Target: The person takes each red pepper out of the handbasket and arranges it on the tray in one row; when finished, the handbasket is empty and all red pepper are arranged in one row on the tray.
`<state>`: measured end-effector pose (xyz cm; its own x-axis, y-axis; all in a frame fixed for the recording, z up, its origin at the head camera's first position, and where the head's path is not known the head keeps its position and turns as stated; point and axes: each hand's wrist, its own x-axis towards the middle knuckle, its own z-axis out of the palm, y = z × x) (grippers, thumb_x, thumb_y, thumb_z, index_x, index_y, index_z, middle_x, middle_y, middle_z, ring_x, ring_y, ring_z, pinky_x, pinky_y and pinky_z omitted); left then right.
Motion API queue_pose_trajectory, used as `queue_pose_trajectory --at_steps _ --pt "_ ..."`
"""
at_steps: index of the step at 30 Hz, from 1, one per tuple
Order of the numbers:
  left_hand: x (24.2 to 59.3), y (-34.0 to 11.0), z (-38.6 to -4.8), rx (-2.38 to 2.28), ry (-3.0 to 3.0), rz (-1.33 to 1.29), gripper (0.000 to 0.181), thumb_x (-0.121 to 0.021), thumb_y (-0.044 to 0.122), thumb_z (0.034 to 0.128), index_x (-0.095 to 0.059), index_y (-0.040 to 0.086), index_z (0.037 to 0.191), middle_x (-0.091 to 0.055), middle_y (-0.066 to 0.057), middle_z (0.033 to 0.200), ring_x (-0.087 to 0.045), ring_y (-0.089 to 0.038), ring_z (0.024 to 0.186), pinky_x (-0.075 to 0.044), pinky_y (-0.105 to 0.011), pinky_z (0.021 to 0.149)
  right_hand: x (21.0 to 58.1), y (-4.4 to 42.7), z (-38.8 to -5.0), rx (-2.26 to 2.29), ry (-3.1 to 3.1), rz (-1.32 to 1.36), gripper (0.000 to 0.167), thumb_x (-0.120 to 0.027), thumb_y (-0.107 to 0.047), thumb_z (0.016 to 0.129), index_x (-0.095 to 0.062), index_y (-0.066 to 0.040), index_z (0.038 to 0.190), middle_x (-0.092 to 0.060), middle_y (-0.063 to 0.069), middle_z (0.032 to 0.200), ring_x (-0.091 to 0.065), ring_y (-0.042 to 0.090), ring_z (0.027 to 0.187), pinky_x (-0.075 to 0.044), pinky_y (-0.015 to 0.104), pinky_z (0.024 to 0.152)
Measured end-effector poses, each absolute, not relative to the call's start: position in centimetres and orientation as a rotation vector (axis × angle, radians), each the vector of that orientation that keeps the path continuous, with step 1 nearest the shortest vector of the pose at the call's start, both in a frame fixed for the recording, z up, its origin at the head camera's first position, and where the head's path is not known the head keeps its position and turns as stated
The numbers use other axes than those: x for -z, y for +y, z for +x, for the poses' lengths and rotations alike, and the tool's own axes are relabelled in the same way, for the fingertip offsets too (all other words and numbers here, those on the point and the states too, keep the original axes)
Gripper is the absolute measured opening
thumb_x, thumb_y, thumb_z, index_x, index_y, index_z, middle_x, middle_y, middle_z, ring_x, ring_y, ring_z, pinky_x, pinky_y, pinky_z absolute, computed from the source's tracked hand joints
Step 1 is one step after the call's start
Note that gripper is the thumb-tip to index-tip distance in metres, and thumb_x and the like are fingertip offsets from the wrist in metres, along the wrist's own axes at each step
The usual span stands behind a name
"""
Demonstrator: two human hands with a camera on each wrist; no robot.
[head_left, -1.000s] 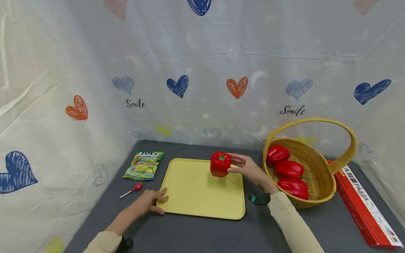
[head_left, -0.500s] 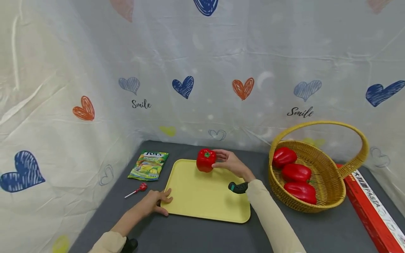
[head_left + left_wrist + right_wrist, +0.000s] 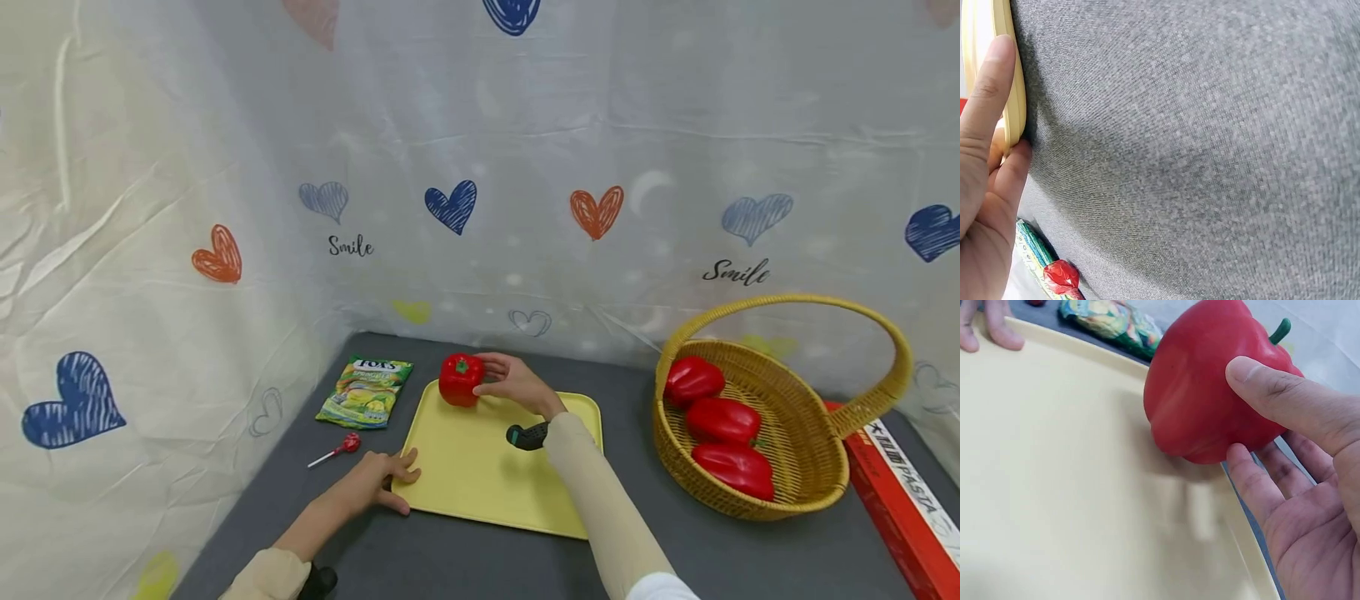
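A green-and-yellow candy bag (image 3: pixel 365 393) and a red lollipop on a white stick (image 3: pixel 350 443) lie left of the rectangular pale-yellow tray (image 3: pixel 472 475); right of it stands a golden wicker basket (image 3: pixel 795 450) bearing three long red peppers (image 3: pixel 722 420), with a red-and-white pasta box (image 3: pixel 892 500) beside it; the right hand (image 3: pixel 517 385) pinches a blocky red bell pepper (image 3: pixel 459 382) between thumb and spread fingertips, over the tray's far-left corner; the left hand (image 3: pixel 375 481) grips the near-left corner, thumb and fingers either side of the rim; the cream right sleeve (image 3: pixel 607 508) crosses the tray and hides part of its right side; the basket covers some of the box, whose near end is cut off; the bell pepper is smooth and lobed, its stem green; fine-woven grey cloth covers the desk (image 3: pixel 750 558); the pale curtain (image 3: pixel 525 125) behind is creased and heart-printed.
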<state>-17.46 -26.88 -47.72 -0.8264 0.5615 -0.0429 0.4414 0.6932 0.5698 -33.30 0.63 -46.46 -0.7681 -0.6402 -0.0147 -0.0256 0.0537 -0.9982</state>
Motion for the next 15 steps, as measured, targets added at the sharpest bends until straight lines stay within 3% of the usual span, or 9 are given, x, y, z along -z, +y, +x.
queue_pose_trajectory --at_steps 15 --pt "48.0 -27.0 -17.6 -0.844 2.665 0.743 0.064 -0.082 0.032 0.0690 -0.064 -0.006 0.118 -0.047 -0.029 0.134 -0.043 -0.050 0.122 -0.040 -0.058 0.095 46.0 -2.5 -34.2 1.722 1.818 -0.666 0.062 -0.063 0.006 0.088 -0.038 -0.001 0.145 -0.043 0.018 0.145 -0.040 0.031 0.134 -0.043 0.038 0.100"
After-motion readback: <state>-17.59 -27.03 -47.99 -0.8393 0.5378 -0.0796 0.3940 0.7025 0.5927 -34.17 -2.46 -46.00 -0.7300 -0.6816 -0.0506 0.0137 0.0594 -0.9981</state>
